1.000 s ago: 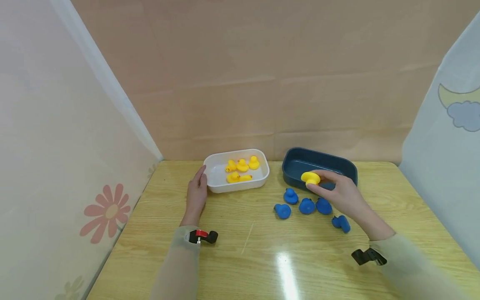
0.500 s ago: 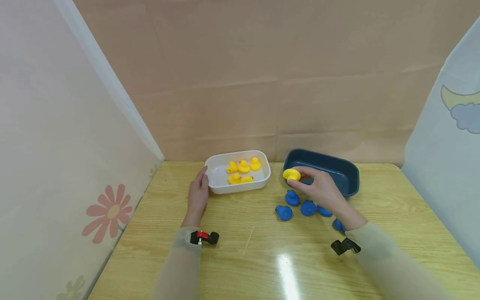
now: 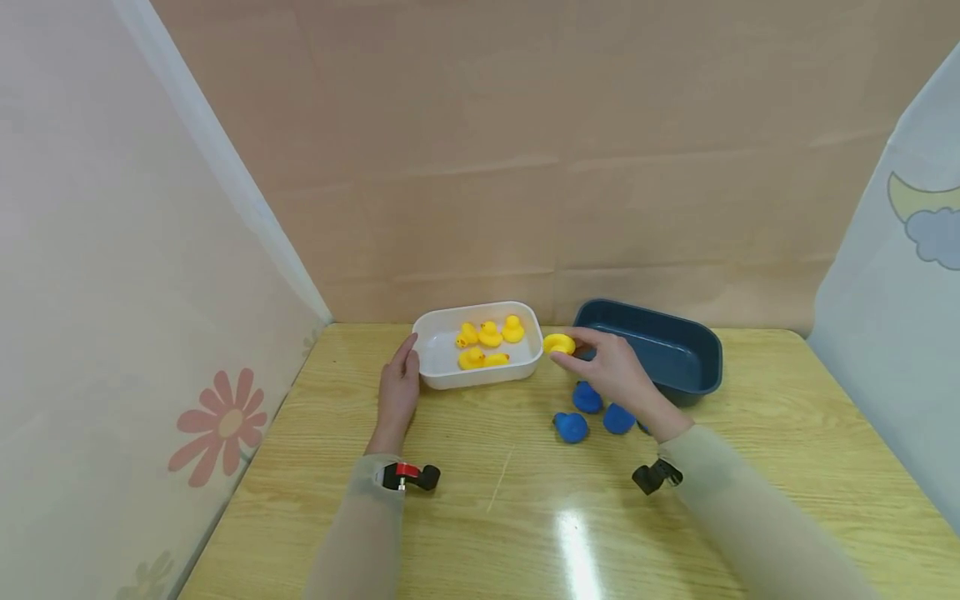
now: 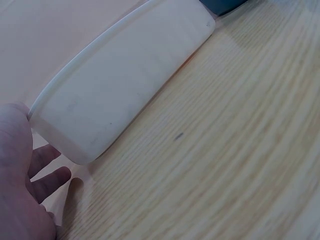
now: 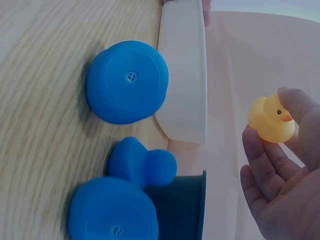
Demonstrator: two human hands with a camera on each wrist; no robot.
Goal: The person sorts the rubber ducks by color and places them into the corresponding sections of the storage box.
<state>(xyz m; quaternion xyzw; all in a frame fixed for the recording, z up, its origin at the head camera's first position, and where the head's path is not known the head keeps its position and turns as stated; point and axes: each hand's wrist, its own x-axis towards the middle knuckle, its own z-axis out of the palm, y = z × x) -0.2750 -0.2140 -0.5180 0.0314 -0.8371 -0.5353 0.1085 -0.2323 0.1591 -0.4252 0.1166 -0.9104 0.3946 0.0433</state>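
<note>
Here, yellow duck (image 5: 270, 122), pinched between right fingers (image 5: 261, 157), near white tray (image 3: 480, 380)

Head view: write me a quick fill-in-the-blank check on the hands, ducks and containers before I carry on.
1. The right hand holds a duck coloured ____.
2. The left hand touches the container coloured ____.
3. The ducks inside that container number ____.
4. The ducks lying on the table are all coloured ____.

Missing words: yellow; white; five; blue.
</note>
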